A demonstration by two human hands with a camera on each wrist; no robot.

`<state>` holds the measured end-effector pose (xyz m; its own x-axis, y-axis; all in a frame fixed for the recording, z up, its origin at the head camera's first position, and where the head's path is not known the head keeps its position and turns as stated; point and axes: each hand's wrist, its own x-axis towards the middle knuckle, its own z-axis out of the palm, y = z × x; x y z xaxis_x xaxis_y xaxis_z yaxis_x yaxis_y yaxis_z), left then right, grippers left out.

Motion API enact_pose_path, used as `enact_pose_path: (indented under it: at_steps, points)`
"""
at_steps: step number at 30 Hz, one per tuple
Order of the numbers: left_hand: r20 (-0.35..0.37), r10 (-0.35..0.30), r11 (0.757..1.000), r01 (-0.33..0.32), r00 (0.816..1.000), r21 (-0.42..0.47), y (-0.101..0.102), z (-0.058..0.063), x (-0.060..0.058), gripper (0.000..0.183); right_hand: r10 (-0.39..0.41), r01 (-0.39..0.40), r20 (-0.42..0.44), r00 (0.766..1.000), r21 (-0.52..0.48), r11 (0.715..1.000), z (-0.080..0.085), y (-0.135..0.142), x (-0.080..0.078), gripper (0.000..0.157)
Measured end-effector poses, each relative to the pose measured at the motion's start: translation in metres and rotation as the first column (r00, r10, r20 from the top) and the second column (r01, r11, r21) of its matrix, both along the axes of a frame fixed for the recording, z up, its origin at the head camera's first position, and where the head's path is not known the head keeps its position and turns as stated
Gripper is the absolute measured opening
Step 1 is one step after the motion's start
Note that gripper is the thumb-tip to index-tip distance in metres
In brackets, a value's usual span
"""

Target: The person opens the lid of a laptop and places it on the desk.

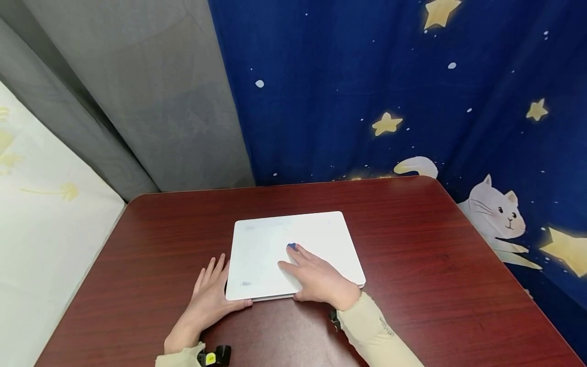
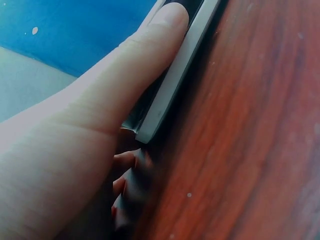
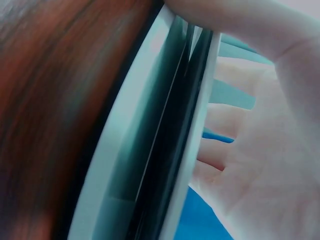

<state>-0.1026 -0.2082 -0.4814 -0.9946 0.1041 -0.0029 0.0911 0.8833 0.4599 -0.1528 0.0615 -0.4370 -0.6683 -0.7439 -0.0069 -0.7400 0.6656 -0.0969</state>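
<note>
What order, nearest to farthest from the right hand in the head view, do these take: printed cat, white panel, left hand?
1. White panel: beneath the right hand, touching it.
2. Left hand: at the panel's near left corner.
3. Printed cat: on the blue curtain, far right.

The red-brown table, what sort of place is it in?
It looks like somewhere indoors, perhaps a curtained-off corner, though I can't tell which room. Behind the table hang a starry blue curtain with a cat picture and a grey curtain.
</note>
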Motion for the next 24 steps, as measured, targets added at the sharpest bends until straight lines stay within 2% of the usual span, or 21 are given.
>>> enact_pose_path:
  at_steps: [12,24]
  points:
    - [0.010,0.000,1.000,0.000,1.000,0.009,-0.0002,-0.0007,-0.0010,0.115,0.010,-0.010,-0.022,1.000,-0.011,1.000,0.0029,0.0007,-0.0001,0.069]
    - [0.012,-0.001,1.000,0.001,1.000,0.013,0.0002,-0.0003,-0.0008,0.115,0.015,-0.017,-0.094,0.995,-0.024,1.000,-0.0014,-0.0019,0.0027,0.071]
